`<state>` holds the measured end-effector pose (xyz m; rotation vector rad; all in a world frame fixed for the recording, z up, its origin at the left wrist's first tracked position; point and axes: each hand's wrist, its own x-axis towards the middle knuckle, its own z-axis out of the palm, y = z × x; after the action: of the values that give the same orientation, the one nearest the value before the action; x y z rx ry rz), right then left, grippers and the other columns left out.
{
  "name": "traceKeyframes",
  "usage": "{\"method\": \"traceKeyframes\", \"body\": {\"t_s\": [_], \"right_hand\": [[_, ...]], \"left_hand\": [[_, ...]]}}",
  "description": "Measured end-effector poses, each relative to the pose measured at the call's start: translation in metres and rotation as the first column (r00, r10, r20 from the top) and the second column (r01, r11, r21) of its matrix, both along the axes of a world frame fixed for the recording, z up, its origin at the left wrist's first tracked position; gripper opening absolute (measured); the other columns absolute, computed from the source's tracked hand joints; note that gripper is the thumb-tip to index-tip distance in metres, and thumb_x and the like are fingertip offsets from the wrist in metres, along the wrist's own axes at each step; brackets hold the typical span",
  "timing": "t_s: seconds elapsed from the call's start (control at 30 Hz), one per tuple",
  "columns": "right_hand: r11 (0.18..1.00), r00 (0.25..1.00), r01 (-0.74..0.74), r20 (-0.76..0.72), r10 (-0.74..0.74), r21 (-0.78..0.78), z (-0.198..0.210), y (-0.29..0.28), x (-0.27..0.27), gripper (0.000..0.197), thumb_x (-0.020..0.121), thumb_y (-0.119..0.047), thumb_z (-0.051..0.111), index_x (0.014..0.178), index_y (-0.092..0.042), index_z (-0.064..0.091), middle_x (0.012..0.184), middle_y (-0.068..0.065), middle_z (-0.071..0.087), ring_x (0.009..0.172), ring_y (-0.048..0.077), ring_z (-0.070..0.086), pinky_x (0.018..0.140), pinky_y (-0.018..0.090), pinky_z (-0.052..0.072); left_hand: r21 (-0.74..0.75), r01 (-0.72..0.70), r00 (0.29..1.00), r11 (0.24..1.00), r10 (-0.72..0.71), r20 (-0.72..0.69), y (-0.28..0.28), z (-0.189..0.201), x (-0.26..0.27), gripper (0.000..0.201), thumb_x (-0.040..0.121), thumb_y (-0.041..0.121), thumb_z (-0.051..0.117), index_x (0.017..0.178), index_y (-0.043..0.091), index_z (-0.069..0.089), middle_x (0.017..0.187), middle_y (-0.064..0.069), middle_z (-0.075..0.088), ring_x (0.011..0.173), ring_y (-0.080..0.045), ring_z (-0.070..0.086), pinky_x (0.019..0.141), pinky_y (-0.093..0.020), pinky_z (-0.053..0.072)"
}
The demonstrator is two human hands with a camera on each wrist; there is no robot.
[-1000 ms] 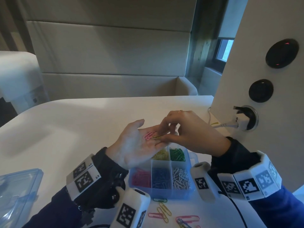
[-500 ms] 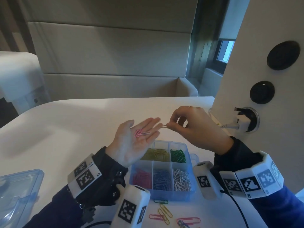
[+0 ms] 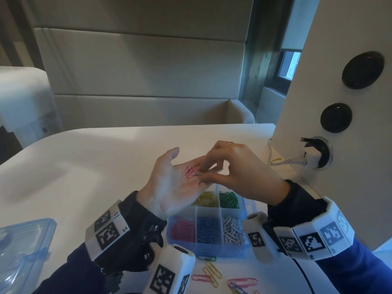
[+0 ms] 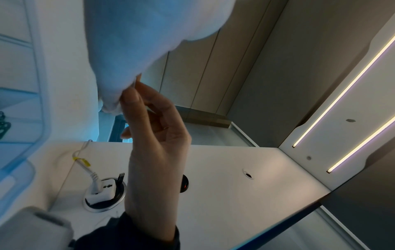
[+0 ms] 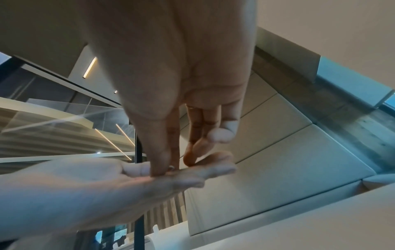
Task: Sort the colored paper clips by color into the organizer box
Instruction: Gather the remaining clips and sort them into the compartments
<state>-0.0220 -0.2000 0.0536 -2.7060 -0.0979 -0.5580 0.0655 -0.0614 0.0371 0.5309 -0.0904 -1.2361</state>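
Observation:
My left hand (image 3: 169,187) is held palm up and flat above the back of the blue organizer box (image 3: 212,249). A few pink paper clips (image 3: 188,171) lie on the palm. Beside them is a pale paper clip (image 3: 199,173), which my right hand (image 3: 203,175) pinches with thumb and forefinger from the right. In the right wrist view those fingertips (image 5: 158,169) press down on the left palm (image 5: 107,182). The box's compartments hold yellow (image 3: 206,199), green (image 3: 229,199), pink (image 3: 182,230), blue (image 3: 209,230) and white (image 3: 233,230) clips.
Loose clips lie on the white table in front of the box: green (image 3: 206,258), yellow (image 3: 212,272), pink (image 3: 241,281). A clear blue lid (image 3: 21,247) sits at the left. A white pillar (image 3: 339,102) with a plugged-in cable (image 3: 297,161) stands at the right.
Half a second ago my right hand held the pale clip off the left fingertips. It has come back over the palm beside the pink clips. The left hand stays flat.

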Motion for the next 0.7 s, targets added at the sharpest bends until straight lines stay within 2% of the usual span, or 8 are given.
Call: {"method": "traceKeyframes", "body": {"t_s": [0.07,0.17,0.23,0.37,0.43,0.5,0.6,0.7], "right_hand": [[1.0,1.0,0.005,-0.023,-0.005,-0.013,0.002,-0.002,0.0,0.009,0.083,-0.027,0.073,0.087,-0.019,0.075,0.088,-0.001,0.062,0.074,0.005,0.054,0.066,0.013,0.041],[0.997,0.997,0.01,-0.072,-0.016,-0.079,0.008,-0.005,-0.004,0.007,0.087,-0.023,0.068,0.088,-0.017,0.072,0.089,0.0,0.062,0.075,0.01,0.055,0.064,0.009,0.038],[0.994,0.994,0.011,-0.108,-0.023,-0.105,0.015,-0.006,-0.009,0.008,0.09,-0.023,0.065,0.087,-0.017,0.07,0.089,-0.003,0.062,0.075,0.01,0.057,0.065,0.007,0.038],[0.984,0.939,0.028,-0.334,-0.086,-0.175,0.029,-0.012,-0.029,0.014,0.091,-0.028,0.06,0.088,-0.019,0.071,0.091,-0.008,0.062,0.078,0.007,0.06,0.069,0.013,0.042],[0.979,0.901,0.052,-0.413,-0.131,-0.197,0.031,-0.014,-0.037,0.018,0.09,-0.032,0.061,0.087,-0.021,0.074,0.091,-0.008,0.069,0.077,0.005,0.063,0.07,0.014,0.047],[0.975,0.895,0.073,-0.418,-0.156,-0.209,0.031,-0.016,-0.04,0.021,0.089,-0.035,0.061,0.09,-0.02,0.077,0.092,-0.008,0.072,0.076,0.004,0.064,0.075,0.021,0.051],[0.976,0.896,0.086,-0.413,-0.163,-0.199,0.029,-0.017,-0.042,0.026,0.09,-0.038,0.061,0.095,-0.019,0.077,0.095,-0.008,0.073,0.078,0.005,0.065,0.076,0.022,0.053],[0.978,0.9,0.088,-0.406,-0.159,-0.189,0.026,-0.015,-0.048,0.029,0.09,-0.043,0.059,0.096,-0.02,0.077,0.096,-0.01,0.072,0.078,0.005,0.064,0.072,0.018,0.05]], "left_hand": [[-0.027,0.032,0.999,0.999,-0.033,-0.042,0.0,-0.001,-0.001,0.079,0.098,0.052,0.028,0.12,-0.018,0.055,0.101,-0.02,0.06,0.08,-0.031,0.061,0.084,-0.027,0.038],[-0.012,0.042,0.999,0.999,-0.042,-0.032,-0.001,-0.004,0.0,0.078,0.1,0.052,0.029,0.127,-0.018,0.051,0.135,-0.02,0.051,0.118,-0.031,0.055,0.111,-0.035,0.034],[0.034,0.015,1.0,0.999,-0.016,0.012,-0.003,-0.004,0.0,0.074,0.101,0.048,0.028,0.127,-0.018,0.049,0.14,-0.023,0.049,0.133,-0.031,0.046,0.116,-0.042,0.029],[0.139,-0.116,0.987,0.983,0.099,0.123,-0.003,-0.003,0.004,0.061,0.103,0.04,0.026,0.132,-0.01,0.045,0.123,-0.026,0.063,0.123,-0.039,0.054,0.115,-0.047,0.029],[0.136,-0.134,0.976,0.982,0.107,0.191,0.001,-0.001,0.005,0.057,0.104,0.038,0.024,0.13,-0.005,0.05,0.122,-0.021,0.066,0.12,-0.036,0.057,0.113,-0.045,0.032],[0.144,-0.164,0.952,0.976,0.118,0.284,0.005,-0.001,0.005,0.056,0.103,0.038,0.024,0.126,-0.001,0.055,0.12,-0.016,0.068,0.117,-0.031,0.06,0.111,-0.042,0.035],[0.212,-0.251,0.871,0.944,0.125,0.476,0.01,-0.008,0.001,0.056,0.104,0.04,0.022,0.122,0.003,0.06,0.117,-0.012,0.07,0.115,-0.023,0.063,0.112,-0.039,0.034],[0.334,-0.344,0.681,0.878,-0.012,0.732,0.016,-0.023,-0.007,0.055,0.103,0.046,0.021,0.117,0.013,0.063,0.119,-0.005,0.069,0.121,-0.015,0.057,0.114,-0.035,0.029]]}}
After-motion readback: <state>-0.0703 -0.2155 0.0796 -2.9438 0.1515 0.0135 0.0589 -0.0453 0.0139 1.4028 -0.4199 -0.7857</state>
